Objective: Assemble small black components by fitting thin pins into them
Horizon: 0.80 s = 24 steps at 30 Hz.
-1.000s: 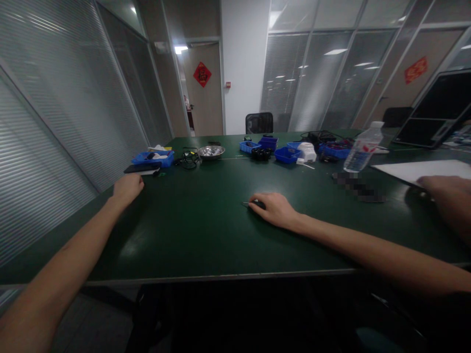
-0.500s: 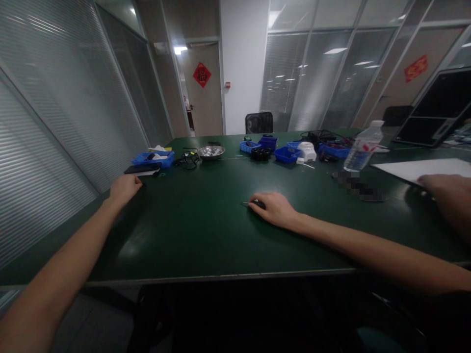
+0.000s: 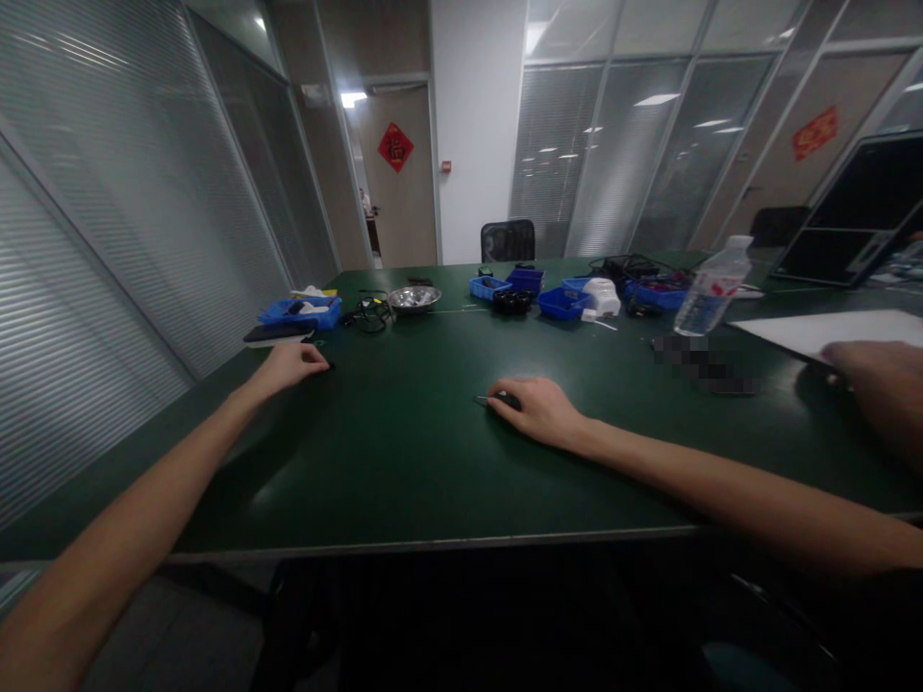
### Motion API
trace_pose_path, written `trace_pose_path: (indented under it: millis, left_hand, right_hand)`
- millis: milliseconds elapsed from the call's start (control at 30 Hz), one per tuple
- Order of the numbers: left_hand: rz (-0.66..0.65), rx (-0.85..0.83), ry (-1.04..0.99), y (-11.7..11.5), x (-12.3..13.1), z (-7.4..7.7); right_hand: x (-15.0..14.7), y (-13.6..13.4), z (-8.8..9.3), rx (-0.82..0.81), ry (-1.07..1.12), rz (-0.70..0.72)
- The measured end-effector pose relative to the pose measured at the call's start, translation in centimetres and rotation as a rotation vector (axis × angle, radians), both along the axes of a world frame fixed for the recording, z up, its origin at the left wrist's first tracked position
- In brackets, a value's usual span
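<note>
My left hand (image 3: 292, 363) is over the left part of the green table, its thumb and fingers pinched on a small black piece (image 3: 331, 366) too small to name. Near the middle of the table rests my right hand (image 3: 537, 408), closed around a dark-handled tool (image 3: 509, 400). A thin metal tip pokes out of that hand to the left; most of the handle is hidden by the fingers. Behind my left hand lies a dark notebook-like item (image 3: 280, 333).
Blue trays (image 3: 301, 311), cables (image 3: 369, 312) and a metal bowl (image 3: 413, 299) stand at the back left. More blue bins (image 3: 563, 303) sit further right. A water bottle (image 3: 712, 286) stands near a white panel (image 3: 829, 332), where another person's hand (image 3: 876, 370) rests.
My left hand has moved to the right across the table, away from the notebook-like item, with the small black piece still in its fingers. My right hand has stayed in place.
</note>
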<state>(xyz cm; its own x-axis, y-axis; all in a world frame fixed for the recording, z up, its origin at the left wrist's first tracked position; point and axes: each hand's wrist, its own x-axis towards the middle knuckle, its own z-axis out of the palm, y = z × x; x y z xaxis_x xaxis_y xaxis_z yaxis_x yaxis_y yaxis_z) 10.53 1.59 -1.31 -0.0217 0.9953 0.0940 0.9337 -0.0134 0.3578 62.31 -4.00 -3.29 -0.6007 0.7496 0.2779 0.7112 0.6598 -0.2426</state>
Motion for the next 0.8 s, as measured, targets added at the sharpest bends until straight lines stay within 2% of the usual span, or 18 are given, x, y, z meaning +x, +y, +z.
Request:
trace_pose_path:
  millis: [100,233,300,367,500,633,800]
  left_hand:
    - [-0.238,0.016,-0.133,-1.2,6.7,-0.1]
    - [-0.523,0.031,-0.256,-4.2,15.9,-0.4]
    - [-0.635,0.040,-0.288,-5.6,19.3,-0.6]
    - [-0.706,0.063,-0.309,-6.4,21.7,-1.0]
    - [-0.726,0.103,-0.333,-7.1,23.7,-1.7]
    - [-0.684,0.119,-0.365,-7.1,23.7,-2.3]
    - [-0.698,0.130,-0.402,-7.1,23.7,-2.5]
  right_hand:
    - [0.0,-0.1,0.1,-0.004,0.001,0.003]
    - [0.0,-0.1,0.0,0.005,-0.002,-0.002]
    - [0.0,-0.1,0.0,0.016,-0.003,-0.009]
    - [-0.1,-0.1,-0.1,0.028,-0.007,-0.015]
    - [-0.1,-0.3,0.1,0.033,-0.020,-0.005]
    - [-0.2,-0.6,0.4,0.027,0.009,0.014]
    - [-0.2,-0.8,0.3,0.053,0.043,0.078]
